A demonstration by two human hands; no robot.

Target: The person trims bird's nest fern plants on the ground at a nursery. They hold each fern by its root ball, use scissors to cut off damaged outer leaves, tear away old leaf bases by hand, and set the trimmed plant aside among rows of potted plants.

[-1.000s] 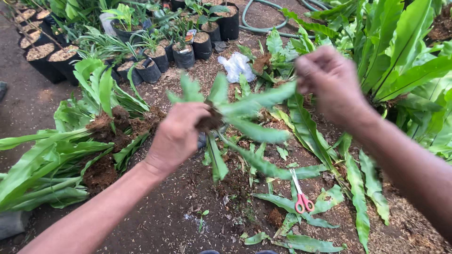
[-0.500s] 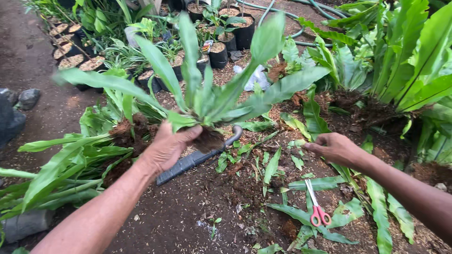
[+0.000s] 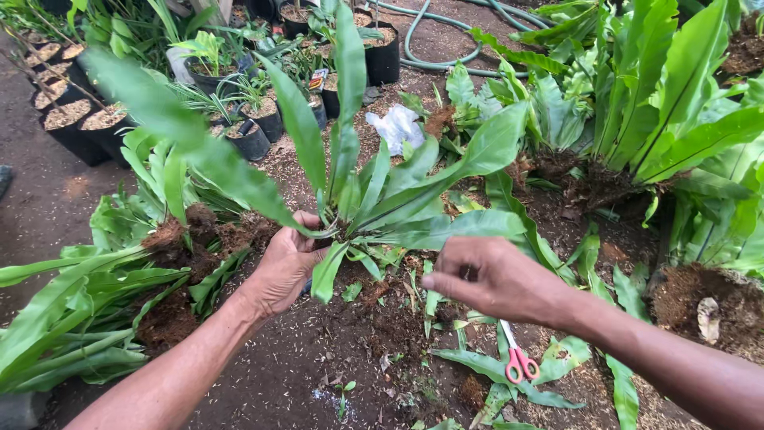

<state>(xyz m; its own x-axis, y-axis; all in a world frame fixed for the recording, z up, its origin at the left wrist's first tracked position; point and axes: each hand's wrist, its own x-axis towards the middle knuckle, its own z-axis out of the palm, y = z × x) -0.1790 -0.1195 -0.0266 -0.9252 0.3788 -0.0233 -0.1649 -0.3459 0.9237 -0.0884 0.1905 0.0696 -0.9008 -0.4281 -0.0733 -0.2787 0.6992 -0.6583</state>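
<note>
My left hand (image 3: 288,261) grips the base of a bird's-nest fern (image 3: 374,187) and holds it upright above the soil, its long green leaves fanning up and outward. My right hand (image 3: 492,279) hovers just right of the fern's base, fingers curled, close to a lower leaf; whether it touches the leaf I cannot tell. Red-handled scissors (image 3: 517,360) lie on cut leaves on the ground under my right wrist.
A heap of uprooted ferns with root clumps (image 3: 171,247) lies at left. Black pots with plants (image 3: 247,131) stand behind. A white plastic bag (image 3: 395,127) and a green hose (image 3: 430,56) lie farther back. Large ferns (image 3: 660,119) fill the right side.
The fern has been raised more upright in my left hand. My right hand came from the ground at right toward the fern's base.
</note>
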